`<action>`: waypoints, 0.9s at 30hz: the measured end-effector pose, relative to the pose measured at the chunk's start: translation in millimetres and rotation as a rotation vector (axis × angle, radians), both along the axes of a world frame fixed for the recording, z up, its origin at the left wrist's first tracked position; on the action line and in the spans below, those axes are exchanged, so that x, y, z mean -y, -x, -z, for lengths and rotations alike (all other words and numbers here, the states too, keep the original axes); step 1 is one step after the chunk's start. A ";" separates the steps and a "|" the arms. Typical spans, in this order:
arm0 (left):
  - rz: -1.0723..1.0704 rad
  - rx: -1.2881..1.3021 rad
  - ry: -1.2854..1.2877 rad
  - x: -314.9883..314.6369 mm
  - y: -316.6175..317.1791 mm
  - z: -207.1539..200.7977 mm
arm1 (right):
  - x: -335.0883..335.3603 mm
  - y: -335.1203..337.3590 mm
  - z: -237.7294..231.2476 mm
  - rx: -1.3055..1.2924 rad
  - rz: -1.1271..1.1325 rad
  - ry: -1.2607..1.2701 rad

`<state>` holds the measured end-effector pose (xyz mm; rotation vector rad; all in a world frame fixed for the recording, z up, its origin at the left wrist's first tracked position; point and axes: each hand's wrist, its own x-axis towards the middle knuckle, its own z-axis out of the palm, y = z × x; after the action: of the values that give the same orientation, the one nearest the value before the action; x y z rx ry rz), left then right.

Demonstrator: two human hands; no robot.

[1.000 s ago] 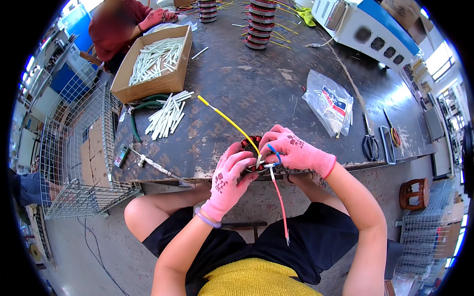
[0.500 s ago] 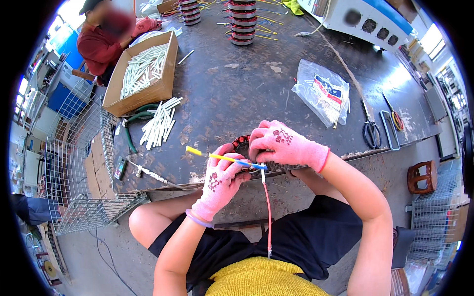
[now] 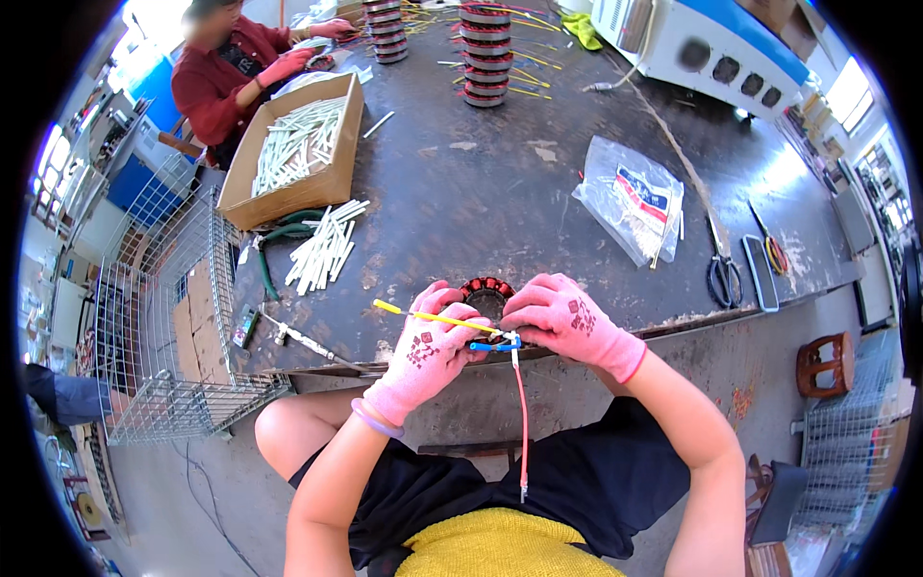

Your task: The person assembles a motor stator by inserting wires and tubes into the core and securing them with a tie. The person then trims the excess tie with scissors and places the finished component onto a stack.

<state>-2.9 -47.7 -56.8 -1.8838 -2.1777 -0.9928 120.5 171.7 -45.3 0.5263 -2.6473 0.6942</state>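
A ring-shaped motor stator (image 3: 486, 286) with red windings sits at the table's near edge, between my two pink-gloved hands. My left hand (image 3: 428, 348) is closed around its left side. At the right side, my right hand (image 3: 569, 322) grips it with bent fingers, the fingertips close to the lead joints. A yellow lead (image 3: 437, 317) runs left across the back of my left hand. Below it a short blue lead (image 3: 493, 346) points left. From a white sleeve, a red lead (image 3: 523, 413) hangs toward my lap. My fingers hide much of the stator's near side.
At the left stand a cardboard box (image 3: 346, 162) of white tubes, a loose tube pile (image 3: 325, 248) and green-handled pliers (image 3: 268, 274). Stacked stators (image 3: 486, 58) rise behind. Rightward lie a plastic bag (image 3: 630, 202), scissors (image 3: 723, 279) and a phone (image 3: 760, 274). A co-worker (image 3: 216, 91) sits far left.
My right hand has shifted slightly right and down, uncovering more of the stator's ring. The blue lead, formerly alongside the yellow one, now lies apart below it. The co-worker's arms have moved.
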 end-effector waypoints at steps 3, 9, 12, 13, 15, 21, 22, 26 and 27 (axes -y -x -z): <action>-0.010 0.008 0.003 2.8 2.1 6.9 | 5.1 -2.6 -3.4 -0.012 0.050 0.043; -0.046 0.012 -0.009 -0.1 0.0 7.1 | 11.3 -2.0 8.7 0.011 0.118 0.191; -0.142 -0.021 -0.078 6.2 -19.1 6.1 | 18.5 -7.8 15.4 -0.017 0.160 0.166; -0.194 -0.054 -0.085 10.4 -28.0 3.1 | 18.4 -8.7 13.1 -0.006 0.167 0.166; -0.163 -0.143 -0.096 23.6 -48.2 -4.0 | 17.2 -9.9 12.8 0.002 0.160 0.170; 0.086 -0.514 0.162 9.5 -84.6 -44.5 | 16.2 -11.1 15.7 0.009 0.154 0.194; 0.035 -0.593 0.230 1.0 -80.9 -39.0 | 13.8 -10.8 15.2 -0.001 0.161 0.190; 0.240 1.306 -0.134 -3.7 -59.1 -19.0 | 18.7 -8.3 22.9 -0.043 0.174 0.214; 0.205 1.414 -0.179 -4.6 -51.9 -14.9 | 20.1 -7.9 21.7 -0.058 0.171 0.225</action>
<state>49.0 -43.1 -42.0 -1.3787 -2.1042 -3.0825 128.4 151.6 -67.0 0.2508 -2.4822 0.8932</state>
